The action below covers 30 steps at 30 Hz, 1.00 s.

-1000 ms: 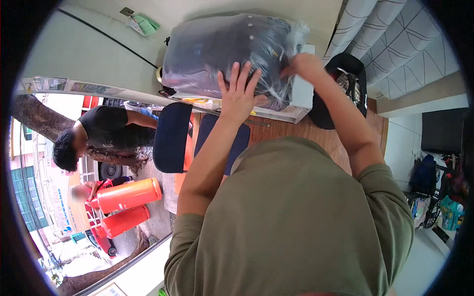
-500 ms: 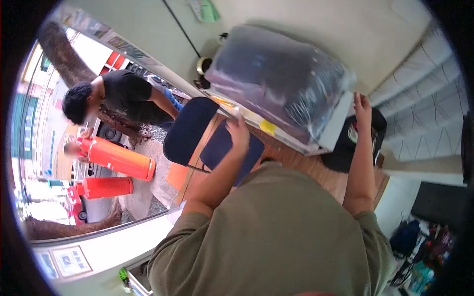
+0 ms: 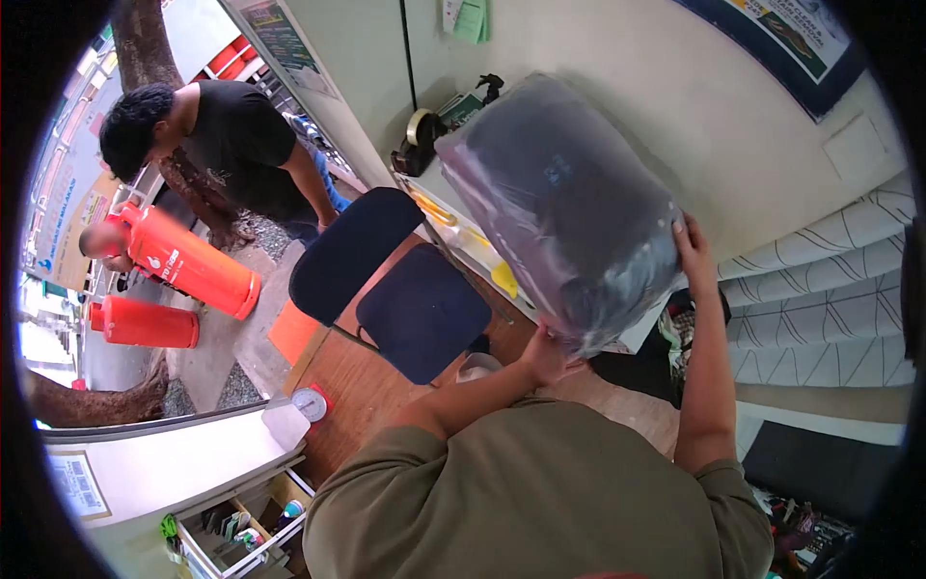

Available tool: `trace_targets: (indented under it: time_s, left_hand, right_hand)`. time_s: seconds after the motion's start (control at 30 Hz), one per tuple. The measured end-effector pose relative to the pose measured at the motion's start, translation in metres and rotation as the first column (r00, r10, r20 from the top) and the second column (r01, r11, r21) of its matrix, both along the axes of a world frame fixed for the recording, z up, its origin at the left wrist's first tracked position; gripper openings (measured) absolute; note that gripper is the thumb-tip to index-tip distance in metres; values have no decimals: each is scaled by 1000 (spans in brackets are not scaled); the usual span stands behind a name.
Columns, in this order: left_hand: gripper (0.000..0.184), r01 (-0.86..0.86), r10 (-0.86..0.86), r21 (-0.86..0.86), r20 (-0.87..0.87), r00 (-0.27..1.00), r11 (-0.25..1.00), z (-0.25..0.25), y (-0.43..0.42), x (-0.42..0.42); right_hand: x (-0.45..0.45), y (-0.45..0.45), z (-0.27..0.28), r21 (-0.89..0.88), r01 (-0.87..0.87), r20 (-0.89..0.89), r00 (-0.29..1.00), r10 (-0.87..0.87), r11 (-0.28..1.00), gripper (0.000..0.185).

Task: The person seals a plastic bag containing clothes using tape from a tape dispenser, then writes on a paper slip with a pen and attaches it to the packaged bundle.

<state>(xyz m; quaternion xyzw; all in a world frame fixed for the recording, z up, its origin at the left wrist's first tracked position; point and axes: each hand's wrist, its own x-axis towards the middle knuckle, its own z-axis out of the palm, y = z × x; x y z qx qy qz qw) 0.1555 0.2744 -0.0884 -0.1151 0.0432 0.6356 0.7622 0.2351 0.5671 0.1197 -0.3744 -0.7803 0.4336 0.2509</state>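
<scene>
Over the white bench stretches a bulky dark plastic-wrapped bundle, near end grasped by left hand and right hand.

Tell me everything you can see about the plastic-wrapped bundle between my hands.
The bundle is bulky and rounded, its dark contents showing through clear, shiny, plastic-looking wrap that wrinkles most at the near end. A small bluish mark shows on top. It lies slantwise over the white shelf; whether it's lifted isn't clear. Your right hand touches its right end, your left hand its near lower corner.
</scene>
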Motion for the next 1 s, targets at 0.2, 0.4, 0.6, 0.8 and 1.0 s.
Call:
trace_targets:
  time_s: [0.2, 0.4, 0.6, 0.8, 1.0]
  left_hand:
    - [92, -343, 346, -114, 8, 938, 932, 41, -75, -4]
    - [97, -730, 710, -43, -198, 676, 682, 57, -126, -37]
    - [109, -823, 499, -153, -729, 468, 547, 87, -139, -130]
    - [96, -651, 312, -128, -798, 516, 748, 90, -128, -246]
    - [86, -414, 110, -141, -844, 526, 899, 114, -63, -337]
  right_hand:
    - [52, -111, -17, -81, 67, 32, 997, -65, 994, 52]
    - [53, -210, 1, -41, -335, 97, 936, 337, 941, 49]
    - [-20, -37, 7, 543, 203, -232, 969, -87, 815, 33]
    - [-52, 49, -84, -676, -61, -422, 849, -318, 734, 67]
    - [10, -25, -107, -810, -82, -395, 808, -436, 581, 72]
